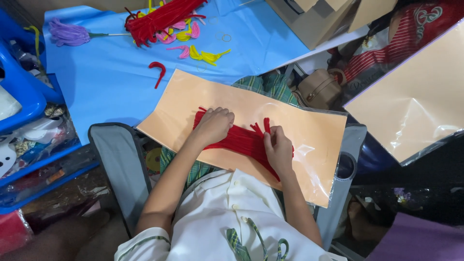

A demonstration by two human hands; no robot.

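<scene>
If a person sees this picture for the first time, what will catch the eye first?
Most striking is the bundle of red pipe cleaners at the centre, lying on an orange sheet across the person's lap. The left hand presses on it and the right hand pinches some strands. Behind, more red, pink and yellow pieces lie on a blue table.

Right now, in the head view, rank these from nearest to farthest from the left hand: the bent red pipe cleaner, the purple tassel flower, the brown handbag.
From the left hand:
1. Bent red pipe cleaner, up-left on the blue sheet.
2. Brown handbag, to the right, past the orange sheet.
3. Purple tassel flower, far up-left corner.
</scene>
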